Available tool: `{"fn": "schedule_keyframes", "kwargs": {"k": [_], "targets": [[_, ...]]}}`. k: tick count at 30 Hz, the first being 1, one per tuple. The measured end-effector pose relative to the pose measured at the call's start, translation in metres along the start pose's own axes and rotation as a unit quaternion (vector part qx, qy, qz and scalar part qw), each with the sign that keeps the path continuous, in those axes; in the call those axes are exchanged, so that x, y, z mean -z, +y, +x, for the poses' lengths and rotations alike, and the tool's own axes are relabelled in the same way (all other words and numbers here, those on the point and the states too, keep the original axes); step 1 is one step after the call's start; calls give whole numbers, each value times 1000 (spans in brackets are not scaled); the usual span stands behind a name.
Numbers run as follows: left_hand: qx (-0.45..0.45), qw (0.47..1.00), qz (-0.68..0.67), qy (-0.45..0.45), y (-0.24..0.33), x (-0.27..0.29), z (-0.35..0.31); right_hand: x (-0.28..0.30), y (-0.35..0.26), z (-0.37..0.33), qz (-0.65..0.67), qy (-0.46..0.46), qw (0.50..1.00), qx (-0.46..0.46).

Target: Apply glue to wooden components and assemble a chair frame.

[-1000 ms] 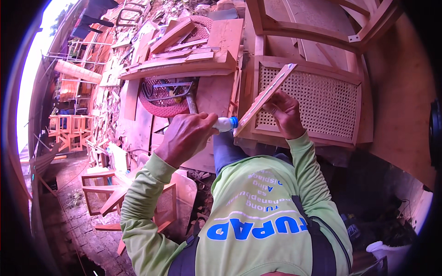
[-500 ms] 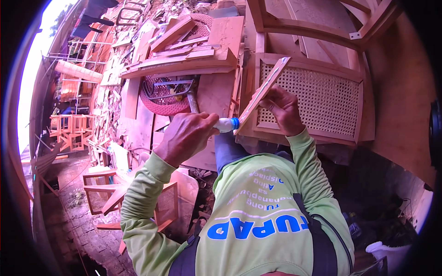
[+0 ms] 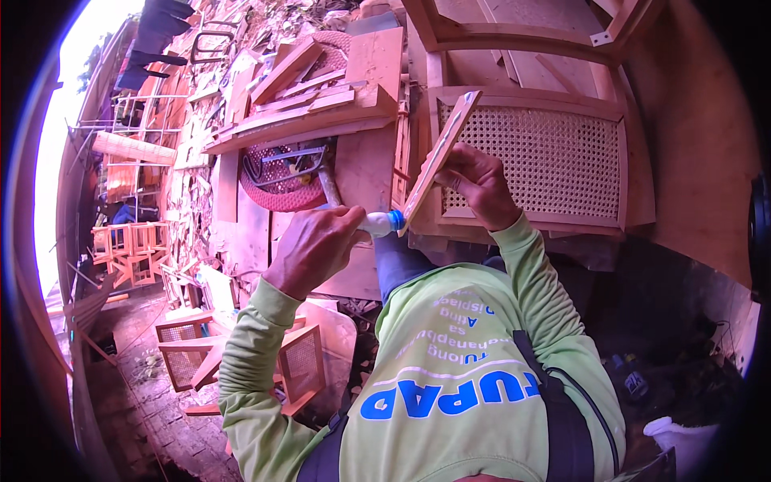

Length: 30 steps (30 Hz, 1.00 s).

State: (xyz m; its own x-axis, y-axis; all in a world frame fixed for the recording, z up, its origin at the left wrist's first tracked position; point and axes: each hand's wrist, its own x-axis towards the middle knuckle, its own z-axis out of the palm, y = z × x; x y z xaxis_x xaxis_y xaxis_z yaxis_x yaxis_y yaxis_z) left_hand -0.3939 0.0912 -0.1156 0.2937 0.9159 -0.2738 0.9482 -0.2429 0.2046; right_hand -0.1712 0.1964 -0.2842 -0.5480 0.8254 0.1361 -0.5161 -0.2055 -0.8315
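Observation:
My left hand (image 3: 316, 247) is closed around a small white squeeze bottle (image 3: 376, 224) with a blue cap. The bottle lies on its side, its cap at the lower end of a narrow wooden strip (image 3: 434, 163). A whitish bead, which looks like glue, runs along the strip's face. Pinched in my right hand (image 3: 482, 186), the strip slants up and to the right, its far end over a framed woven cane panel (image 3: 534, 161). The panel lies on the work surface just beyond my right hand.
A wooden chair-like frame (image 3: 514, 44) stands behind the panel. Offcuts (image 3: 313, 100) and a thick beam (image 3: 297, 124) lie left of it, above a red woven round seat (image 3: 277, 198) holding a metal-framed saw (image 3: 289, 163). Wooden frames with cane (image 3: 301, 365) sit lower left.
The whole view has shifted slightly. Both hands still hold the strip and the bottle in nearly the same pose, with the cap still at the strip's lower end.

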Motion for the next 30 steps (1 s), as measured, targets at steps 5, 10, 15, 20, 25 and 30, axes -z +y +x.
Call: {"fn": "schedule_keyframes", "kwargs": {"k": [5,10,15,20,25,30], "targets": [[22,1000,5,11,-2,0,-8,5,2,1,5,6,1000,-7],[14,1000,-1,11,6,8,-7,5,6,2,-9,-1,1000,2],[49,998,-44,21,-11,7,-14,13,7,-4,58,4,998,-24],[50,974,-215,46,-35,-16,-24,24,9,-7,165,21,985,-44],[155,854,-481,126,-59,-69,-26,27,4,-6,113,77,988,-77],[223,878,-371,205,-89,-124,3,37,21,-11,14,121,987,-102]]}}
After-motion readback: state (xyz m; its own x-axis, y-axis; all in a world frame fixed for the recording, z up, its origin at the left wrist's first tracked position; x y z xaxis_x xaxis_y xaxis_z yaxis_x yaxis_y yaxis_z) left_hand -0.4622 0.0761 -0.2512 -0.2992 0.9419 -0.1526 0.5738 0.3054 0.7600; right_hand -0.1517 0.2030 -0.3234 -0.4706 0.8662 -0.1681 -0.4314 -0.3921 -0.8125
